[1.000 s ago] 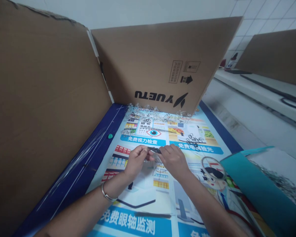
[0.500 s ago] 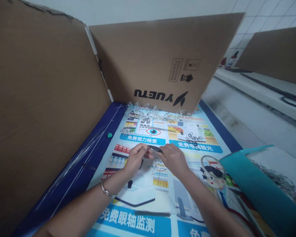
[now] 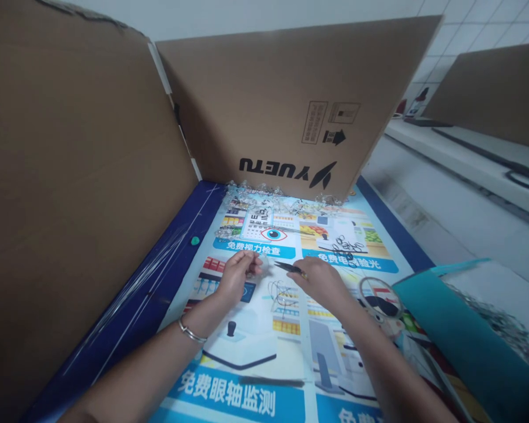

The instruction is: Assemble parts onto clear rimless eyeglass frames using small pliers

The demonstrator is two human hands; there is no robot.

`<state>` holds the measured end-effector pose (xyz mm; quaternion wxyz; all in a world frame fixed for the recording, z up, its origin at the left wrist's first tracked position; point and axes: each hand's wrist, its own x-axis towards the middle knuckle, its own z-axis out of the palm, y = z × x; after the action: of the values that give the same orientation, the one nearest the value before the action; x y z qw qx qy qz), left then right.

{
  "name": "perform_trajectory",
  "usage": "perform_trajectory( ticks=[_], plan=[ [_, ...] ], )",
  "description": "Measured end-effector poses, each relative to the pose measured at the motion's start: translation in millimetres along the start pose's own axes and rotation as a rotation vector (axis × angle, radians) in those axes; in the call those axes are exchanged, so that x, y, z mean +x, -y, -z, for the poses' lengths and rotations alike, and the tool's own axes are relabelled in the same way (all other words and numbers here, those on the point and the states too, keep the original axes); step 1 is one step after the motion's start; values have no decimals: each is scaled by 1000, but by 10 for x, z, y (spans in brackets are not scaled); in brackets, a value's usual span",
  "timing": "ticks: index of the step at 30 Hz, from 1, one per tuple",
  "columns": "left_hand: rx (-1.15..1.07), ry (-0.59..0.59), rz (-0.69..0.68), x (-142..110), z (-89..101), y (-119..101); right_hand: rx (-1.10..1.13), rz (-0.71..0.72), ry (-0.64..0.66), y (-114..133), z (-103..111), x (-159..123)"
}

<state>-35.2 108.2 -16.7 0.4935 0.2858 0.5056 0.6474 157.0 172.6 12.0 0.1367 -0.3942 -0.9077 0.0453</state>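
Note:
My left hand [image 3: 238, 272] is closed in a pinch on a small clear piece, too small to name. My right hand [image 3: 320, 281] grips a thin black tool [image 3: 288, 268] whose tip points left toward the left hand. A short gap lies between the two hands. Below that gap a tangle of thin wire [image 3: 281, 292] rests on the printed poster mat [image 3: 255, 358]. A silver bracelet sits on my left wrist.
Cardboard panels stand at the left [image 3: 70, 176] and at the back [image 3: 282, 100]. Clear scraps [image 3: 264, 197] lie along the back panel's foot. Small dark wire rings [image 3: 346, 244] lie at the back right. A teal folder [image 3: 458, 335] with metal bits lies at the right.
My hands were together at the tool's tip and have drawn apart, the left moving left, the right moving right with the tool. The wire tangle now lies uncovered between them.

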Motion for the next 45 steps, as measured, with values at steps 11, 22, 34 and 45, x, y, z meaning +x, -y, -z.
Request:
perform_trajectory(
  ticks=[11, 22, 34, 45],
  plan=[
    [287, 100, -281, -181, -88, -153, -33, 14, -38, -32, -60, 4],
    [498, 159, -442, -274, -86, -213, 5, 47, -1, -1, -54, 2],
    [138, -33, -156, -76, -42, -123, 201, -35, -158, 100, -100, -16],
    [211, 108, -203, -193, -126, -42, -47, 91, -361, 254, -197, -62]
  ],
)
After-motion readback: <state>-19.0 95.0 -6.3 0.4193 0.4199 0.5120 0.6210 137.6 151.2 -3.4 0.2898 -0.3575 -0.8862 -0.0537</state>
